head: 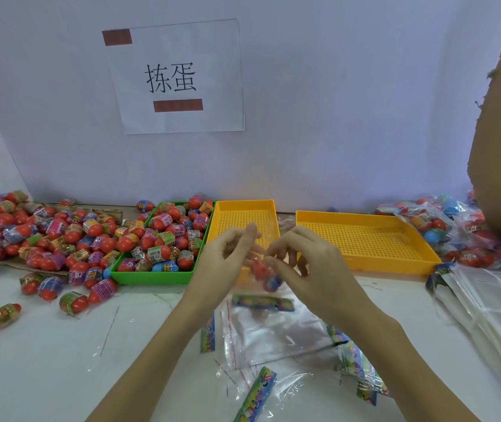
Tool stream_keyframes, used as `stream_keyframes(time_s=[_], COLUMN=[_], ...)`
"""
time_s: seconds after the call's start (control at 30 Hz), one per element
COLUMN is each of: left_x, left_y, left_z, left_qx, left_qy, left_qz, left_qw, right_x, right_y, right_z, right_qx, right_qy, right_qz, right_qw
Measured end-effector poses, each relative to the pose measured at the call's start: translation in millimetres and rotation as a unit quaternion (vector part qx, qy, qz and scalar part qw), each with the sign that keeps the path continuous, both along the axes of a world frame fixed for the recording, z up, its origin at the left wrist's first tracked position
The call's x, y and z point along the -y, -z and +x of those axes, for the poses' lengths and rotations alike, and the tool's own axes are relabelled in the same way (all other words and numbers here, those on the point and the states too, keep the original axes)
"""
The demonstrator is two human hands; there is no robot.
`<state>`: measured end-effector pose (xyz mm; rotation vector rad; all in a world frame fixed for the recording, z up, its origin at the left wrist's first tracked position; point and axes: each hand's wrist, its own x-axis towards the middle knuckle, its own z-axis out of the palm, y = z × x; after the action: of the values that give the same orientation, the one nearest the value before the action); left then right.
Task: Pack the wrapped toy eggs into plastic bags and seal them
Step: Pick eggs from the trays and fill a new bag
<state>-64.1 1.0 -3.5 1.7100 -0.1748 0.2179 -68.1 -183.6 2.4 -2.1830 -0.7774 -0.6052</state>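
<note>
Both hands are raised above the table (45,360). The left hand (228,254) and right hand (307,260) pinch a clear plastic bag (260,254) between curled fingers (250,231), with wrapped toy eggs (266,274) hanging just below the fingertips, motion-blurred.

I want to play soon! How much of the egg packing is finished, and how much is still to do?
Some is done: filled bags lie piled at the far right. Right now the left hand and right hand hold a clear bag with eggs inside, blurred, so sealing is unclear. Lots remains: the green tray is full, loose eggs cover the left side, and empty bags wait in front.
</note>
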Motion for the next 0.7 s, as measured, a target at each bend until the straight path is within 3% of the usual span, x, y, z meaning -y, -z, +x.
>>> stream_keyframes(time_s=[0.07,0.13,0.27,0.5,0.7], left_x=[2,-2,-12,-9,-9], left_y=[-3,-4,-3,-2,-2], left_z=[2,3,-2,-5,-4], left_qx=[-0.079,-0.096,-0.045,-0.023,-0.017], left_qy=[0.07,0.111,0.168,0.148,0.122], left_qz=[-0.045,-0.086,0.007,0.018,0.012], left_qw=[0.993,0.985,0.985,0.989,0.992], right_x=[2,4,2,7,19], right_y=[-2,-3,-4,-7,-7], right_z=[0,1,0,1,6], right_qx=[0.029,0.045,0.061,0.024,-0.044], right_qy=[0.018,0.026,0.021,0.03,0.035], right_qz=[0.003,0.003,0.032,0.054,-0.01], right_qw=[0.999,0.999,0.997,0.998,0.998])
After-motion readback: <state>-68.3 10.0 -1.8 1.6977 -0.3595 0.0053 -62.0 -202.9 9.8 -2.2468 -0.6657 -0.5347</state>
